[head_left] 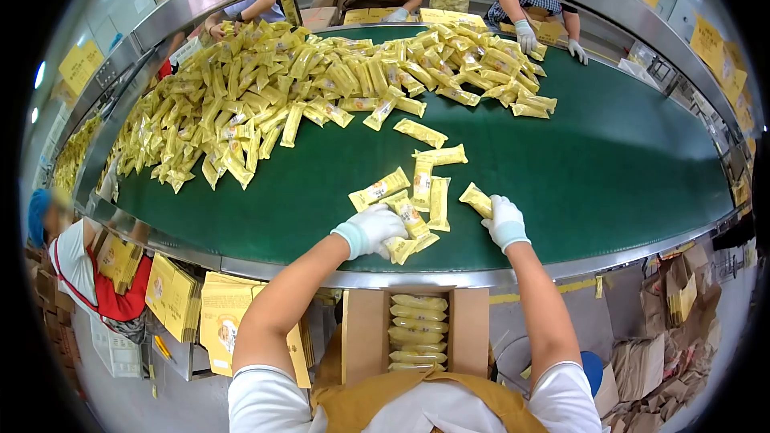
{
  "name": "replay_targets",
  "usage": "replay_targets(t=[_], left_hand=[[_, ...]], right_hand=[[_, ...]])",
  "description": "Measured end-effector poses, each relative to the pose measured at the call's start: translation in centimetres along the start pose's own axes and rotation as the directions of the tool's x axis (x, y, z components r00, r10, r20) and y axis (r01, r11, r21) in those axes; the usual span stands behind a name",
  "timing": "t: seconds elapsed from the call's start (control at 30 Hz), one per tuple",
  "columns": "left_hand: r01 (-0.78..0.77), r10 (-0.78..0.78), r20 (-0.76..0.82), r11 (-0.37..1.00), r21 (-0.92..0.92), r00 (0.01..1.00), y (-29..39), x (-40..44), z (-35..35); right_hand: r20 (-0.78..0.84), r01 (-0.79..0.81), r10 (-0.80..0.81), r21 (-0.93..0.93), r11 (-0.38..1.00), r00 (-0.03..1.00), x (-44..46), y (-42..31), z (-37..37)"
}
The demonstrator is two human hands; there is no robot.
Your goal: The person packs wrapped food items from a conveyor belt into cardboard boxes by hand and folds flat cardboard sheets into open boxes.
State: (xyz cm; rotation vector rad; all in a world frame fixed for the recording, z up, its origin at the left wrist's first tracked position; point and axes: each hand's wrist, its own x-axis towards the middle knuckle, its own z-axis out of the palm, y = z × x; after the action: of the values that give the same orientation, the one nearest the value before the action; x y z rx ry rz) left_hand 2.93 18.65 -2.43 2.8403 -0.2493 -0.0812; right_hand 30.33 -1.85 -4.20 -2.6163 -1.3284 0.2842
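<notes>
My left hand (371, 231), in a white glove, is curled over yellow wrapped snack packets near the belt's front edge. One packet (400, 250) sticks out from under its fingers, and another packet (411, 218) lies against them. My right hand (505, 222), also gloved, is closed on the end of a single yellow packet (476, 200). Several loose packets lie between and beyond my hands, among them an upright one (439, 203) and a slanted one (381, 188). Below the belt edge, an open cardboard box (365, 337) in front of me holds a row of packets (419, 326).
A large heap of packets (265, 88) covers the green belt's (609, 168) far and left side. Metal rails (417, 279) border the belt. Co-workers' gloved hands (526, 35) are across it; a person in a red apron (124, 293) stands left. Flattened yellow cartons (220, 313) lean beside me.
</notes>
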Motion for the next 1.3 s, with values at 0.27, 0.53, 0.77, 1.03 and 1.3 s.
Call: replay_targets(t=[0.27, 0.53, 0.77, 1.03, 1.3], left_hand=[[0.566, -0.567, 0.052, 0.805, -0.181, 0.822, 1.7, -3.5, -2.3], [0.713, -0.77, -0.327, 0.634, -0.298, 0.548, -4.4, 1.4, -6.5], [0.815, -0.814, -0.033, 0.579, 0.026, 0.58, -3.9, 4.6, -2.9], [0.678, -0.516, -0.45, 0.638, 0.365, 0.729, 1.8, 2.2, 3.8], [0.707, -0.681, -0.19, 0.673, 0.217, 0.707, 0.5, 2.6, 0.2]], right_hand=[[-0.208, 0.29, -0.229, 0.337, 0.896, 0.951, 0.5, -7.2, -3.7], [0.124, 0.329, -0.327, 0.002, 0.944, 0.937, 0.1, -15.5, 2.7], [0.009, 0.543, -0.551, -0.19, 0.818, 0.834, -1.1, -9.5, 1.5], [-0.105, 0.633, -0.681, -0.29, 0.718, 0.725, -6.7, -3.3, -1.0], [0.365, 0.466, -0.354, -0.289, 0.836, 0.861, -2.7, -5.6, -3.4]])
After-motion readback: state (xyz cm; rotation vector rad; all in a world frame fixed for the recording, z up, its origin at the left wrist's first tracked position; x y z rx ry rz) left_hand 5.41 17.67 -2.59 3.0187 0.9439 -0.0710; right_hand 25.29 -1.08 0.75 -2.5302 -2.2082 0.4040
